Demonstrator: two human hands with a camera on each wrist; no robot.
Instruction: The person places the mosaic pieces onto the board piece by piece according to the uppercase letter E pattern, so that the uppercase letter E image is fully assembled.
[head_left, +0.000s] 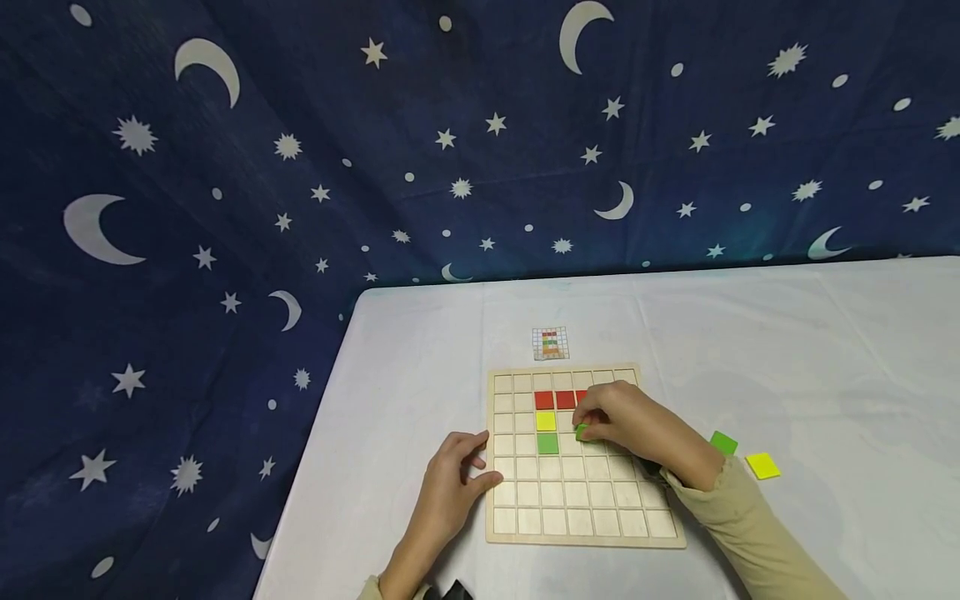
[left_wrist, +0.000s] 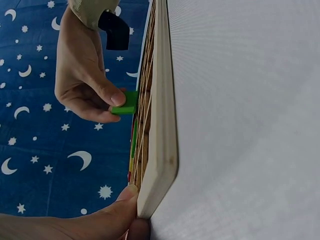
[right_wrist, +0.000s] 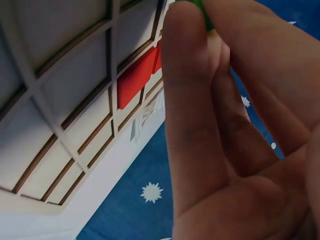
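Note:
In the head view a wooden grid board [head_left: 551, 496] lies on the white table. My right hand [head_left: 618, 417] pinches a green square tile [left_wrist: 129, 102] between thumb and fingers, close over the grid; this hand hides part of the board. Red tiles [head_left: 543, 401] form a row near the top, with the rightmost partly covered. Below the left one sit a yellow tile [head_left: 546, 422] and a green tile [head_left: 548, 443]. At the board's left edge rests my left hand [head_left: 452, 475], thumb on the rim and a finger touching the side.
A small printed pattern card [head_left: 551, 343] lies just beyond the board. To the right of the board, a loose green tile [head_left: 723, 442] and a loose yellow tile [head_left: 762, 466] lie beside the right forearm. Dark blue cloth [head_left: 420, 150] with moons and stars hangs behind the table.

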